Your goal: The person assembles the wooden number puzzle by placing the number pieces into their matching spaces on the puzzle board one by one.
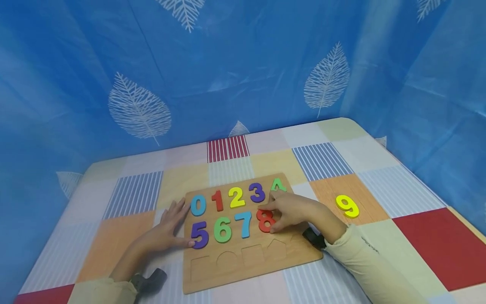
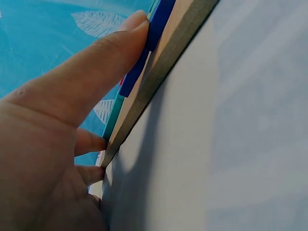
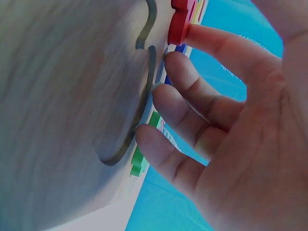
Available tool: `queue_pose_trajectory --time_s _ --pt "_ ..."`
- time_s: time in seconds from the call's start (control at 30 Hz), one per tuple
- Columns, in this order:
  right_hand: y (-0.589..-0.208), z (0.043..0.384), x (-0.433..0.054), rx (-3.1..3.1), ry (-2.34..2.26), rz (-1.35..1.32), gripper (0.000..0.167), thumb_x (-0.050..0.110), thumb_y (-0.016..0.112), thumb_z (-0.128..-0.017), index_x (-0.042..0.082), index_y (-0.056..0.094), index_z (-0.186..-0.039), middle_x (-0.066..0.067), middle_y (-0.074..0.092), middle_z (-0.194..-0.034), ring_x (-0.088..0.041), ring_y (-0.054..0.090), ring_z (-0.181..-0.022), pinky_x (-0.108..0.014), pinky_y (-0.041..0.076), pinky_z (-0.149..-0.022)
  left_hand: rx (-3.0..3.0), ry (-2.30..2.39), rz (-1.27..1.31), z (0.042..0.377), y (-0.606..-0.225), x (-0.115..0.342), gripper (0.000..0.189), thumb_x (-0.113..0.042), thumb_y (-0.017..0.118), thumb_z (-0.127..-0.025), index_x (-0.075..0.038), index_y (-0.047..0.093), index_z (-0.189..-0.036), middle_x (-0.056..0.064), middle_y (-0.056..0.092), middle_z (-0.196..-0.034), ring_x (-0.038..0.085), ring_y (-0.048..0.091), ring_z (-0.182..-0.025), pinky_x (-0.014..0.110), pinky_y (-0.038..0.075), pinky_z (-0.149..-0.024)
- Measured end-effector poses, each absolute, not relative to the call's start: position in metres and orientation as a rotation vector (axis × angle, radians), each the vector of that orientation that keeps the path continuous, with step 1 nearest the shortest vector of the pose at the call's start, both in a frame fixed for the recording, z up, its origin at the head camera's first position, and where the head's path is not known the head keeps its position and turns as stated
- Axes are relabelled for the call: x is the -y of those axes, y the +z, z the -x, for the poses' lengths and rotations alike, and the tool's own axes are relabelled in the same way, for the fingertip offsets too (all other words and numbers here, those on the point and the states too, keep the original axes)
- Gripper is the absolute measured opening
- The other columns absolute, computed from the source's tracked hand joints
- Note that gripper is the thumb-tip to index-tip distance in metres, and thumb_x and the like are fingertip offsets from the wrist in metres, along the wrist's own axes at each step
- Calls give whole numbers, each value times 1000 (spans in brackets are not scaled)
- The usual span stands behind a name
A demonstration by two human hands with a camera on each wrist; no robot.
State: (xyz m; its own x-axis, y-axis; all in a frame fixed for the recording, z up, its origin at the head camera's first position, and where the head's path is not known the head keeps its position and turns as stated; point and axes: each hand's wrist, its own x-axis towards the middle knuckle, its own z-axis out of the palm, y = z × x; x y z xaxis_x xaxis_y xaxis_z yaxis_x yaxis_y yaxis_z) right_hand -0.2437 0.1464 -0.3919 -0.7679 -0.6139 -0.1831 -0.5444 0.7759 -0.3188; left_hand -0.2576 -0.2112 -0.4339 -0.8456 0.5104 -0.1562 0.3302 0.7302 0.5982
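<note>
A wooden number board (image 1: 243, 270) lies on the table, with colored digits in two rows. My left hand (image 1: 171, 228) rests at its left edge, the fingers fairly straight along the side. In the left wrist view the left thumb (image 2: 110, 53) touches the purple number 5 (image 2: 159, 24). My right hand (image 1: 294, 209) holds the red number 8 (image 1: 265, 220) between thumb and fingers in the second row. Its other fingertips (image 3: 166, 98) lie by a curved slot in the board, and the green number 4 (image 1: 278, 184) is partly hidden behind the hand.
A yellow number 9 (image 1: 347, 206) lies apart on the cloth, right of the board. Outlined shape recesses (image 1: 252, 255) run along the board's near side. A checked tablecloth (image 1: 429, 245) covers the table, and a blue leaf-print curtain (image 1: 243, 71) hangs behind it.
</note>
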Motion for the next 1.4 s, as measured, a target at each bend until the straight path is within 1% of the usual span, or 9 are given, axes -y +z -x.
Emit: queue_pose_trajectory --time_s 0.2,0.3,0.4,0.5,0.57,0.67,0.97,1.23,1.4 --pt "-388 244 -150 -2660 -418 823 72 44 74 -71 15 50 -132 2 41 -85 -10 36 -76 -20 30 -57 -2633 817 -650 258 -432 208 107 -49 74 -68 -9 14 -147 18 -1 -153 43 -15 -136 63 -8 -105" --pt "-385 243 -154 -2643 -457 773 77 47 74 -70 17 46 -136 -1 46 -95 -11 41 -83 -23 38 -66 -2638 804 -647 257 -431 207 106 -51 72 -68 -11 14 -147 18 -1 -153 42 -15 -137 62 -8 -106" --pt "-382 243 -159 -2652 -500 750 83 49 75 -68 19 42 -138 -6 49 -102 -15 43 -90 -30 42 -72 -2637 823 -658 255 -429 207 106 -49 73 -68 -8 15 -147 19 -1 -153 43 -15 -136 62 -9 -106" --pt "-381 242 -167 -2686 -517 757 87 52 75 -66 20 40 -139 -4 49 -103 -15 41 -91 -29 41 -71 -2637 840 -656 252 -428 210 106 -46 75 -68 -5 16 -146 21 -2 -152 44 -15 -136 62 -10 -105" --pt "-382 241 -175 -2716 -516 766 88 53 74 -65 21 40 -139 -2 50 -105 -14 40 -91 -28 40 -69 -2641 843 -653 251 -427 212 106 -46 75 -67 -5 17 -146 21 -1 -152 44 -14 -136 62 -10 -105" --pt "-384 237 -188 -2758 -516 749 86 54 73 -66 23 40 -139 -1 50 -118 -14 42 -100 -30 43 -79 -2652 832 -647 251 -426 212 106 -48 74 -67 -7 17 -146 20 -1 -152 44 -14 -136 63 -9 -105" --pt "-357 229 -235 -2839 -588 564 77 36 74 -73 12 41 -138 -14 49 -125 -30 46 -112 -49 43 -91 -2653 810 -648 258 -430 204 106 -51 73 -67 -10 16 -147 18 -1 -153 43 -14 -136 66 -6 -103" --pt "-362 206 -288 -2922 -642 514 75 29 75 -73 6 41 -136 -18 49 -125 -34 42 -111 -54 43 -85 -2640 825 -690 258 -431 203 106 -49 74 -67 -8 16 -146 20 -1 -153 44 -14 -136 63 -9 -105" --pt "-382 192 -311 -2813 -751 510 81 31 77 -70 2 40 -135 -19 44 -126 -32 39 -107 -45 45 -81 -2632 832 -677 255 -433 206 106 -48 75 -66 -5 18 -146 22 0 -152 46 -14 -135 64 -9 -104"
